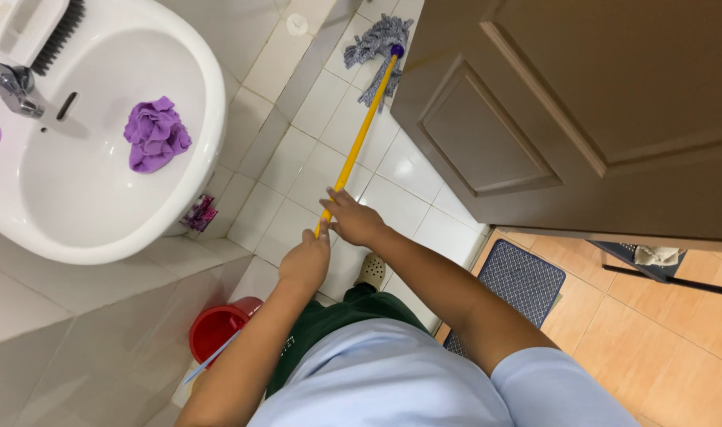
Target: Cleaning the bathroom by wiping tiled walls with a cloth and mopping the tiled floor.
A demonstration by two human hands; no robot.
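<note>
The long yellow mop handle (359,136) runs from the two hands diagonally away to a purple collar, where a grey string mop head (374,49) lies spread on the white tiled floor (313,158) at the far wall. The handle is inclined, low at the head and high at the grip, which suits pressing the strings flat on the tiles while standing.

The right hand (355,219) is the forward one. Its fingers (337,198) are clamped around the handle from above, knuckles up. The left hand (306,259) sits just behind it, at the near end of the handle, fingers wrapped shut on the shaft; only the back of that hand shows, so the fingertips themselves are hidden. The two grips are close together, almost touching, which appears to give the rear hand the pivot and the forward hand the steering.

Below the fingers, a foot in a pale perforated clog (370,271) stands on the tiles. To the left of the fingers, a white ceramic washbasin (211,119) holds a crumpled purple cloth (155,134), with a chrome tap (9,85) at its far left edge. Beneath the basin, nearer than the fingers, a red plastic bucket (215,328) stands on the floor. To the right of the fingers, a brown panelled door (582,119) stands open, and a dark blue woven doormat (519,281) lies at the threshold where orange-brown tiles begin.
</note>
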